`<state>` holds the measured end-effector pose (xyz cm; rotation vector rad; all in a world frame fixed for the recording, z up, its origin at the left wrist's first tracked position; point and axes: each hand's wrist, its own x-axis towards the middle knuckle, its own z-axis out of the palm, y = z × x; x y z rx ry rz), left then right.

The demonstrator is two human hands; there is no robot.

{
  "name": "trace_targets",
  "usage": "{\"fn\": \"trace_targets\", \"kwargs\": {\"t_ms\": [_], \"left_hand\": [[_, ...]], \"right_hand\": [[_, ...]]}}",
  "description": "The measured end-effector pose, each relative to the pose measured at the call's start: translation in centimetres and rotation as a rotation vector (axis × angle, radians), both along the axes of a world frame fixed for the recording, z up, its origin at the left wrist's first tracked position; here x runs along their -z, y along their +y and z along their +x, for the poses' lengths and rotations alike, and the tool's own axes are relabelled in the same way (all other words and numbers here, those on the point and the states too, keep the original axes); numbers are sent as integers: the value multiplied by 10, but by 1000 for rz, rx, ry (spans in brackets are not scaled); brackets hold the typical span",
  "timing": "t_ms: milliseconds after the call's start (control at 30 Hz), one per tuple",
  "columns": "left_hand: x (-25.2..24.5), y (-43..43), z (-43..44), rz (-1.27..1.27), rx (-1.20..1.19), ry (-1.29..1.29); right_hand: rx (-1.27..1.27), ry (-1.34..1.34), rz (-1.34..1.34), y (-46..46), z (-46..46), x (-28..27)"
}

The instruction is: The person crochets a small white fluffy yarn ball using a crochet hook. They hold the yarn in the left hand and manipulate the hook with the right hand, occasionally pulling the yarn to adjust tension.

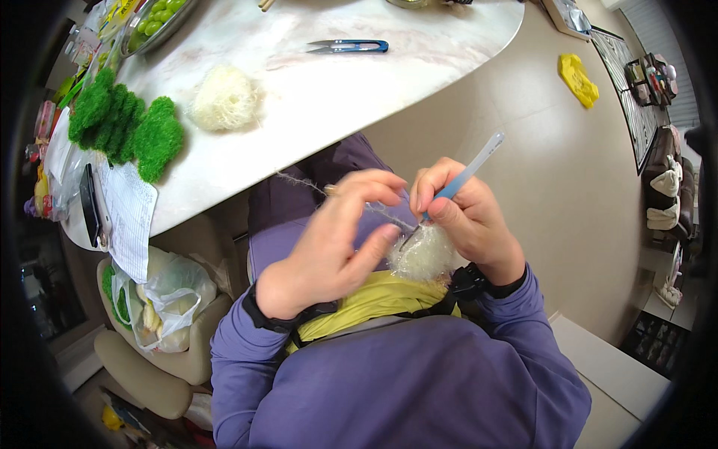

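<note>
In my right hand [477, 224] is a crochet hook [471, 166] with a blue-to-white handle, held by thumb and fingers. Its thin metal shaft slants down to a cream, fuzzy crocheted piece [424, 259] of glittery yarn, below my right fingers. My left hand [336, 247], slightly blurred, hovers left of the piece with thumb and fingers apart. A strand of fuzzy yarn [300, 181] comes from the table edge, passes behind my left fingers and reaches the hook. Contact between that strand and my left hand is unclear. A yellow-green cloth [370, 300] lies on my lap.
On the marble-patterned table [336, 106] lie blue thread snips [359, 46], a cream yarn bundle [225, 100], several green fuzzy pieces [159, 137], a written sheet [132, 207] and a phone [90, 205]. A bowl of green grapes [159, 22] stands farther back. A plastic bag [174, 292] rests on the chair [210, 331].
</note>
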<state>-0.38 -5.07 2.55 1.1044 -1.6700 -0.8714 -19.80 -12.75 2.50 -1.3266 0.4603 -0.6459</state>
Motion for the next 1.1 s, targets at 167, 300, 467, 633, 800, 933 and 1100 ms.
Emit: {"fn": "trace_targets", "kwargs": {"t_ms": [167,300,467,633,800,933,1100], "left_hand": [[14,7,-9,518,158,725],[12,-1,18,37,79,52],[-6,7,13,110,-115,-229],[-14,16,0,641,-121,446],[1,15,-11,596,-114,772],[2,9,-16,585,-146,827],[11,7,-27,578,-189,923]], "right_hand": [[37,-38,31,1,2,-6],[68,-66,39,-2,-1,-2],[122,-145,5,-6,5,12],[188,-198,19,-3,15,19],[216,-219,24,2,21,20],[230,-258,119,5,23,23],[262,-210,120,7,24,28]]}}
